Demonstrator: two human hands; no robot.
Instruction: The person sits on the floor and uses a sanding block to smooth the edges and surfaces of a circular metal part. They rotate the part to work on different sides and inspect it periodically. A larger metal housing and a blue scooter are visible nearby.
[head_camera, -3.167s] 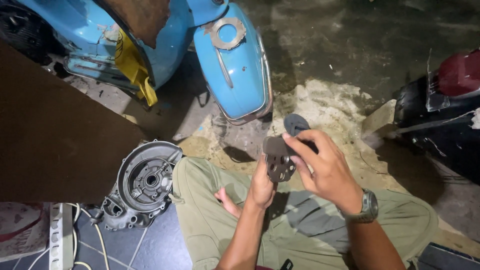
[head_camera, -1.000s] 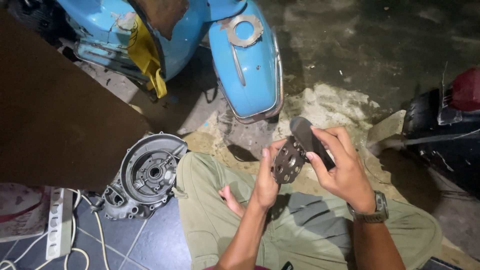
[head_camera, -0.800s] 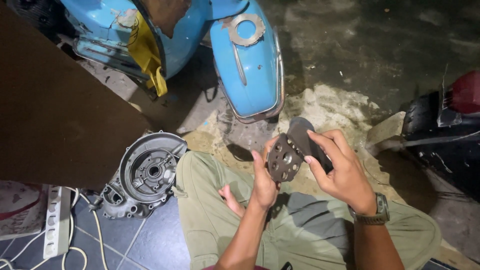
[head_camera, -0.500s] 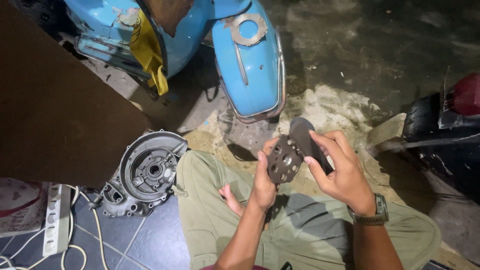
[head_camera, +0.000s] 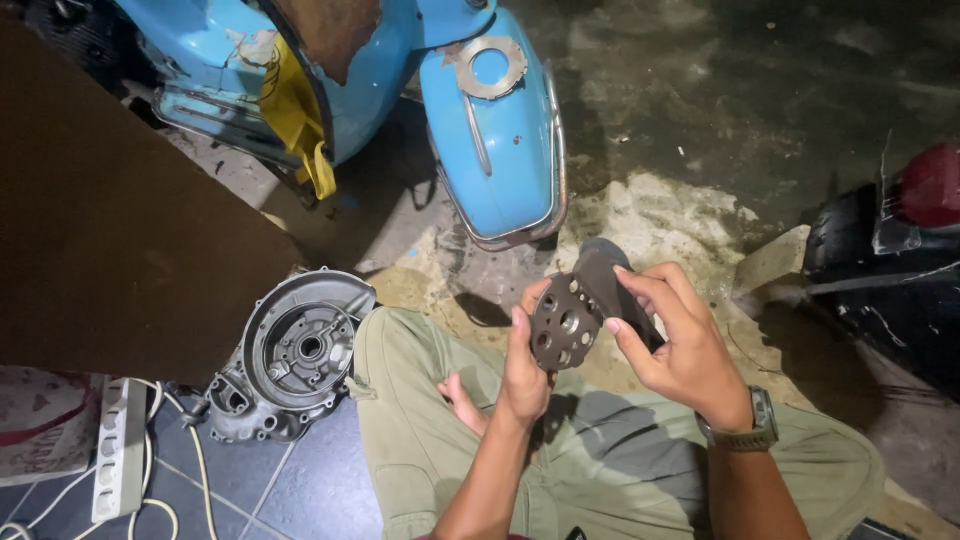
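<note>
Left hand (head_camera: 525, 365) pinches a round holed metal plate (head_camera: 562, 322); right hand (head_camera: 672, 340) clamps a dark pad (head_camera: 605, 290) against it, above a grey engine casing (head_camera: 290, 355).

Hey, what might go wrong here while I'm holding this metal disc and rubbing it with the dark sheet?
The round metal disc is pinched only at its edge by the left hand, so it may slip onto your leg. The right hand presses the dark sheet against it with bare fingers, which might get scraped. The engine casing sits close beside your knee and could be bumped.
</note>
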